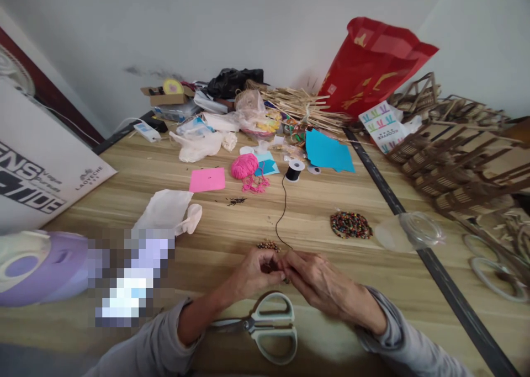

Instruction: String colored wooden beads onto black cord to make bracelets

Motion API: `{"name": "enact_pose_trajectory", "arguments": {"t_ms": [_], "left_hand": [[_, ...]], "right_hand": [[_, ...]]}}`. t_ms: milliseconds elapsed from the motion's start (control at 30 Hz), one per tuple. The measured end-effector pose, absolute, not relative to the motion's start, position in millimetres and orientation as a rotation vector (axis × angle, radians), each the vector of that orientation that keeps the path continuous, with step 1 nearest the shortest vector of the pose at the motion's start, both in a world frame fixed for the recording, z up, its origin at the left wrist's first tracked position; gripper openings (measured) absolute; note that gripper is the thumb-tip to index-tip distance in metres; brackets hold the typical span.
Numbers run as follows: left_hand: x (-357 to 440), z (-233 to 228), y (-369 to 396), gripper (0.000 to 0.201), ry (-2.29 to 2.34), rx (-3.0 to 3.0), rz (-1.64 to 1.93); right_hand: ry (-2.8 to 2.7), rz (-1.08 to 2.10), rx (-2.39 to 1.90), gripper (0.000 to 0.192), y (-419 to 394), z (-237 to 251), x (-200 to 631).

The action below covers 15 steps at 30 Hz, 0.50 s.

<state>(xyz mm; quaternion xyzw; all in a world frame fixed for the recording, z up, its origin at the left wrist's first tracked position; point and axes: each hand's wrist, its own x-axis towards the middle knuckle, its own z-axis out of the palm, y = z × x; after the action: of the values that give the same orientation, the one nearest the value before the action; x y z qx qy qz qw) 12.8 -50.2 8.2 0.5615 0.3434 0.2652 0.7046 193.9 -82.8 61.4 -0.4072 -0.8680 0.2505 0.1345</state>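
a: where does the thin black cord (282,211) lie from the fingers?

b: it runs straight away from them. its near end disappears between the fingertips of the left hand (253,272) and right hand (315,277), and its long axis goes up the wooden table (372,288) to the small black spool (294,171) on the far side.

a: and the fingers themselves?

b: both sets are pinched together, tips touching each other over the cord's end. whether a bead sits inside the pinch i cannot tell.

a: beads nearby?

b: a little heap of small brown beads (268,245) lies just beyond the cord's end, closer to the left hand. a round pile of mixed coloured beads (350,225) sits to the right of the cord, nearer the right hand.

a: the grey-handled scissors (265,324)?

b: on the near side of the cord's end, under the wrists, untouched.
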Motion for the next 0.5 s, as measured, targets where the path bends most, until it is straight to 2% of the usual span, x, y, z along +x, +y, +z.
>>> {"name": "enact_pose_trajectory", "arguments": {"t_ms": [133,400,500], "left_hand": [[13,12,-53,0.017,0.788,1.35,0.628],[12,16,-47,0.02,0.738,1.091,0.646],[11,17,-47,0.019,0.73,1.028,0.663]], "right_hand": [[-2.463,0.758,-1.197,0.011,-81,59,194],[-2.252,0.812,-1.186,0.006,-79,51,194],[-2.236,0.759,-1.121,0.009,-78,49,193]]}}
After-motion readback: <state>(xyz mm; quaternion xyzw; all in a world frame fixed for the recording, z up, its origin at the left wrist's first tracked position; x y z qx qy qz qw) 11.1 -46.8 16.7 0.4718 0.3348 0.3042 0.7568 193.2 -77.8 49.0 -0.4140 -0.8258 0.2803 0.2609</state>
